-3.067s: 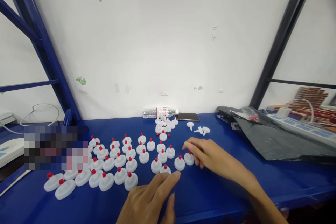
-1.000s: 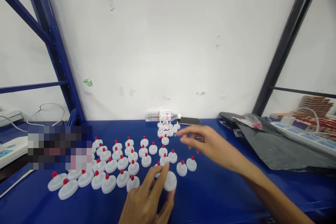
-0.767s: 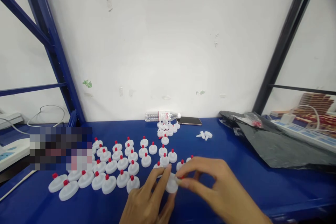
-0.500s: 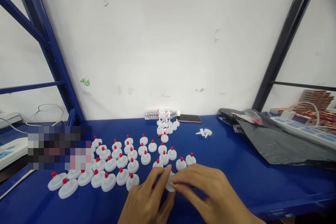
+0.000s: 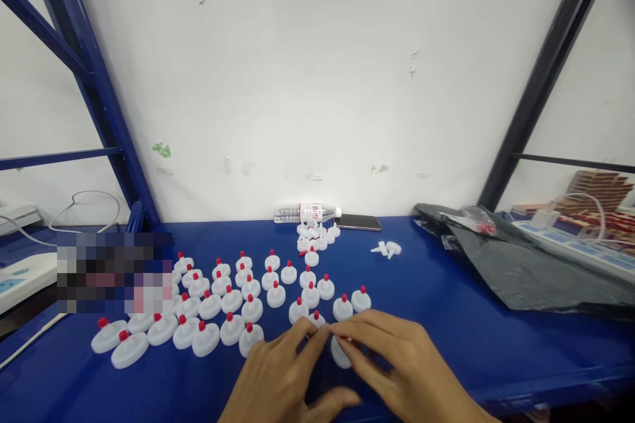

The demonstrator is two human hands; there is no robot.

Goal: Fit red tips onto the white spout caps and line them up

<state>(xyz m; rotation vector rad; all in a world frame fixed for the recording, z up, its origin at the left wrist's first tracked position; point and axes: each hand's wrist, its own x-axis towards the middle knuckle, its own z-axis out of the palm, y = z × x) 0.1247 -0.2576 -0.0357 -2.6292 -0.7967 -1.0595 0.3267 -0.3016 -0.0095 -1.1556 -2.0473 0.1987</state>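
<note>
My right hand (image 5: 391, 357) pinches the small red tip of a white nozzle cap (image 5: 341, 355), whose round base shows below the fingers. Close beside it is my left hand (image 5: 292, 370), with its thumb spread away from the fingers and nothing visible between them. Its fingertips partly cover another red-tipped white cap (image 5: 316, 318) just beyond. Several more such caps stand in loose rows on the blue table, among them one (image 5: 251, 340) left of my left hand and another (image 5: 361, 299) beyond my right.
Towards the wall are a pile of white caps (image 5: 317, 238), a lying water bottle (image 5: 302, 213) and a phone (image 5: 358, 222). Two white caps without red tips (image 5: 393, 248) lie to the right. A dark plastic bag (image 5: 516, 271) and a power strip (image 5: 570, 248) occupy the right side.
My left hand has let go of the cap and its thumb has swung outwards. The cap at my right hand has shifted right. Another red-tipped cap now shows beyond my fingertips.
</note>
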